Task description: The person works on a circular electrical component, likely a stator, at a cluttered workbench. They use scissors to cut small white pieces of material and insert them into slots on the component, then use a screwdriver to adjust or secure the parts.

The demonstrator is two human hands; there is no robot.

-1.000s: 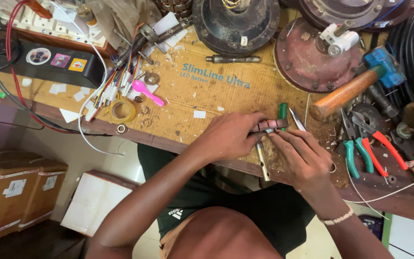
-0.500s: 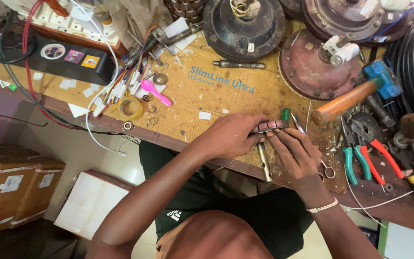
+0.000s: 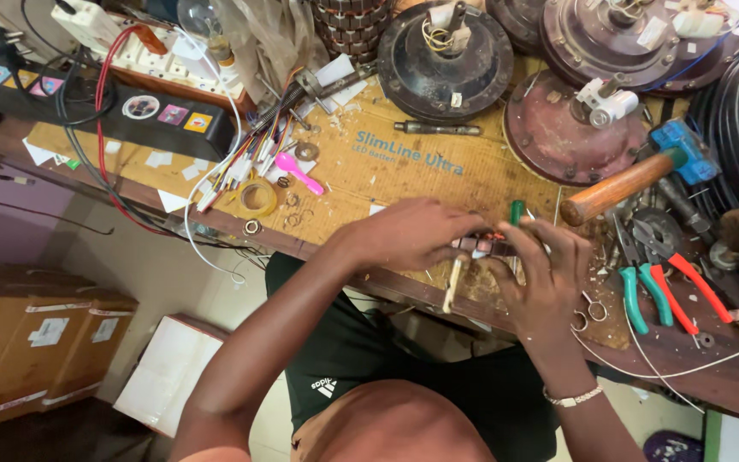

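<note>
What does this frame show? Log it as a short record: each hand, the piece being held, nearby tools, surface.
left hand: grips the small part from its left end
right hand: holds the part's other end, fingers curled
small part: reddish-brown, banded, held between both hands above the bench edge
nearby tools: wooden-handled hammer; green-handled pliers; red-handled pliers
other: pink spoon; dark round motor housing
surface: cluttered workbench

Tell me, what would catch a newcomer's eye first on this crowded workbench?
Probably the two hands at the bench's near edge: the left hand and right hand pinch a small coppery part between them. Behind them, dark round motor housings line the far side, and a wooden-handled hammer with a blue head lies to the right above green and red pliers.
</note>
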